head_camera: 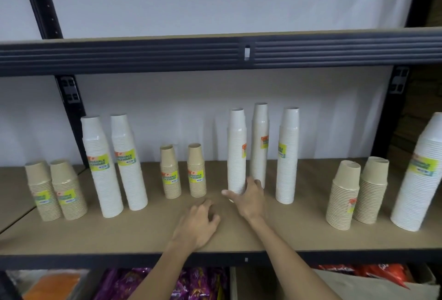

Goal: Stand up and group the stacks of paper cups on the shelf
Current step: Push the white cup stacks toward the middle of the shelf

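One tall white cup stack (236, 151) has the right hand (250, 195) wrapped round its base, thumb in front, fingertips mostly hidden behind it. The left hand (198, 223) sits just left of that on the shelf (119, 232), loosely curled, holding nothing. Guessing these are feather-light, crushable and tippy, so grab low and gently. Far right of the hand, a wide white stack (421, 175) is cut off.

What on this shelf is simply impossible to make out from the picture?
All in the head view:
- The foot of the tall white stack: hidden by the right hand that grips it.
- The big white stack: cut off by the right edge.
- The label on a small brown stack: its small print is too blurred to read.
- The purple packets below: cut off by the bottom edge and partly covered by the arms.
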The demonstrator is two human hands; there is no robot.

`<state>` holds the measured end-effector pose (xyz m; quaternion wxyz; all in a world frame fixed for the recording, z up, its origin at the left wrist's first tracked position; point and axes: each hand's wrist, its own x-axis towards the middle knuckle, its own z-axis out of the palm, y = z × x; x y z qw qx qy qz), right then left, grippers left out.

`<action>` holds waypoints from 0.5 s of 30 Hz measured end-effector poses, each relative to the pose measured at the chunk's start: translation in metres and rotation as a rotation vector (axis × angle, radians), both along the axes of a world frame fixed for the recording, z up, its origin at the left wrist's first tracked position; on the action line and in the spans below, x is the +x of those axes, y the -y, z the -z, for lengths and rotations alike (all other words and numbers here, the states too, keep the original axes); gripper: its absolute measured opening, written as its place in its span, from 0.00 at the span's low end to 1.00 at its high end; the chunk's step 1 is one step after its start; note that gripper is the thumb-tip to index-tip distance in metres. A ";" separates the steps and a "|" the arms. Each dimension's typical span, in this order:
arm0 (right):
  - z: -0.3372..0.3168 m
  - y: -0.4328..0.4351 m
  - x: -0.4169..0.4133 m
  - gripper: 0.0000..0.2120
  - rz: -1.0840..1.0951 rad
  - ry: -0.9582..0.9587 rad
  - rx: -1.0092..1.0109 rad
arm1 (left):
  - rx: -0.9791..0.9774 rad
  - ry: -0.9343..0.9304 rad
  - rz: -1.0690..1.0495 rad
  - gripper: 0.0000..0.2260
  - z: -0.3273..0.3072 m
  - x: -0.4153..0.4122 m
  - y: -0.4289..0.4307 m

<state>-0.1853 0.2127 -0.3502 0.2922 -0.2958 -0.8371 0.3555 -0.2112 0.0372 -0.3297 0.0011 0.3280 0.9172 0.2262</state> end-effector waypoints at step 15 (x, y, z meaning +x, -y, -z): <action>0.001 -0.002 0.003 0.36 -0.175 -0.057 -0.068 | 0.053 0.016 0.007 0.19 0.005 -0.005 -0.001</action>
